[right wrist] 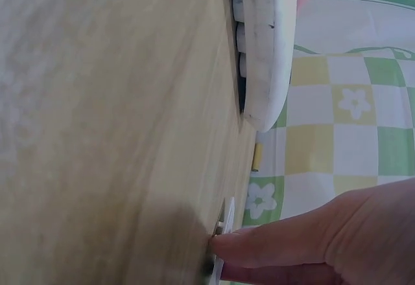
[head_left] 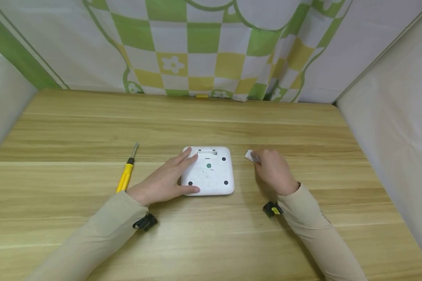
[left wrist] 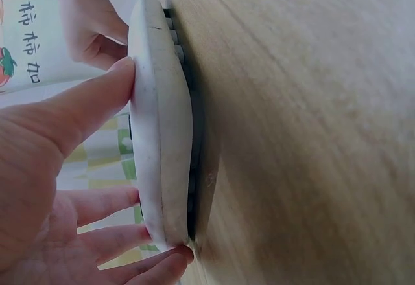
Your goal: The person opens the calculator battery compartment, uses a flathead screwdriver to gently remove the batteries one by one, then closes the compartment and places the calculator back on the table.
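Note:
A white calculator (head_left: 216,175) lies face down on the table, its keys (left wrist: 174,37) showing along the underside in the left wrist view. On its upturned back are dark round feet, a green dot and an uncovered battery compartment (head_left: 208,153) near the far edge. My left hand (head_left: 167,177) rests over its left end, fingers spread, with the thumb at the near corner and fingertips by the far corner. Right of the calculator, my right hand (head_left: 272,169) pinches a small, thin white cover (head_left: 249,156) low over the tabletop. The fingers partly hide that piece.
Left of my left hand lies a yellow-handled screwdriver (head_left: 126,173), its tip pointing away. A checkered green, yellow and white curtain (head_left: 202,39) hangs behind the table (head_left: 211,242). A small yellow object (head_left: 202,96) sits at the back edge. White fabric walls stand at both sides.

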Demonstrator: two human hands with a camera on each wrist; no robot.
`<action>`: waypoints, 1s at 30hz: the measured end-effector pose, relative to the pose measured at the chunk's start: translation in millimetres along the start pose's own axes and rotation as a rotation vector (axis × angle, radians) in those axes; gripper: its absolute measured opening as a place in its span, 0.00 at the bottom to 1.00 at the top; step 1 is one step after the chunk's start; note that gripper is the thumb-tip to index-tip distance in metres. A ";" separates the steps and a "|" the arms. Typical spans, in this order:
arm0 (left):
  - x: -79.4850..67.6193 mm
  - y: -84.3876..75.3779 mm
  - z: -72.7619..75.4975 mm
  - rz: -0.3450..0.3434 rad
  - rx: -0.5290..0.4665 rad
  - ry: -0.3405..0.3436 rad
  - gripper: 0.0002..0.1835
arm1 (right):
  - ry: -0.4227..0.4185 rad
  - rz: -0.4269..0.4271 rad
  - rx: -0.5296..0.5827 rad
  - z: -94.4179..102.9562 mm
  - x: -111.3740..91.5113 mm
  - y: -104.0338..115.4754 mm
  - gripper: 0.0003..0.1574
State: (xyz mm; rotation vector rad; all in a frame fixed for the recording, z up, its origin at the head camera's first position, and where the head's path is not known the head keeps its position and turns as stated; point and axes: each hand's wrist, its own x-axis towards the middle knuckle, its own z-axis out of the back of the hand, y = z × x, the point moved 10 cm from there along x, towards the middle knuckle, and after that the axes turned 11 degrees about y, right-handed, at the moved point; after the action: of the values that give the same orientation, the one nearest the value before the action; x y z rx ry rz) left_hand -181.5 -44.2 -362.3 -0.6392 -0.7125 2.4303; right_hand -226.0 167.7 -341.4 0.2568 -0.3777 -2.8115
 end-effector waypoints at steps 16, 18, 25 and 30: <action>-1.1 0.1 1.7 -0.001 0.000 -0.001 0.47 | -0.034 0.100 0.000 9.6 5.5 39.1 0.10; -1.1 -0.4 1.7 -0.007 0.003 -0.002 0.46 | -0.036 0.114 -0.003 9.3 6.1 43.5 0.09; -1.0 -0.3 1.0 -0.009 -0.003 0.001 0.46 | -0.013 0.207 0.024 4.8 8.2 61.3 0.15; -0.8 -0.8 0.9 -0.020 -0.004 0.000 0.46 | 0.022 0.278 0.043 -0.6 9.8 74.8 0.18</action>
State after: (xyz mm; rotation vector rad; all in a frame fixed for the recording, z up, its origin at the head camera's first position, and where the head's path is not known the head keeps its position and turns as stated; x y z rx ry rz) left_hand -181.1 -44.5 -360.8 -0.6311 -0.7209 2.4111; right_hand -215.5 95.5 -322.2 0.2247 -0.4333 -2.5286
